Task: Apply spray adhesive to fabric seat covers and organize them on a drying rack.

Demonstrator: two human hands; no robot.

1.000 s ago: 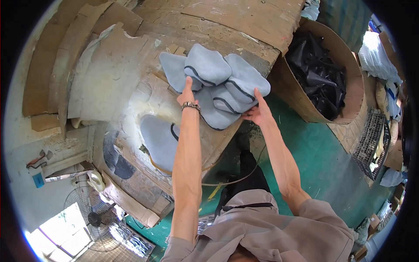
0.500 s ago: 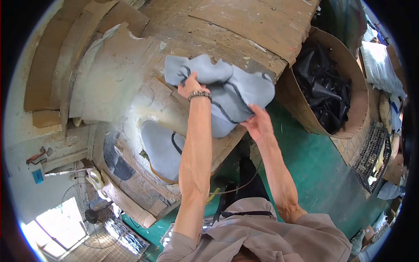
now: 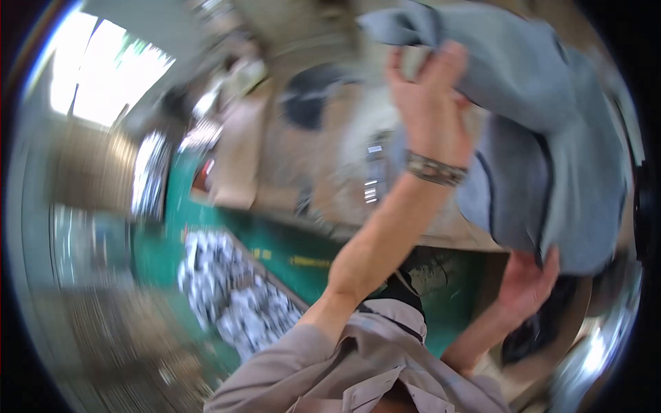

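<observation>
Both hands hold a large, floppy grey-blue sheet piece (image 3: 513, 69) with dark edges, lifted above the bench and folded over on itself. My left hand (image 3: 434, 103), a bracelet (image 3: 435, 168) on its wrist, grips the piece near its upper left end, partly over it. At the lower edge, my right hand (image 3: 527, 286) pinches the piece, its fingertips partly hidden by the material. Whether this is leather or coated fabric I cannot tell. Motion blurs much of the picture.
The worn workbench (image 3: 323, 186) lies left of the piece, with a dark round patch (image 3: 317, 96) on it. A heap of small grey-white pieces (image 3: 237, 292) is on the green floor (image 3: 275, 241) to my left. Black material (image 3: 540, 330) shows beyond my right forearm.
My view has turned left, bringing the heap of grey-white pieces into sight. Both hands keep hold of the grey-blue piece, which now appears larger and farther right.
</observation>
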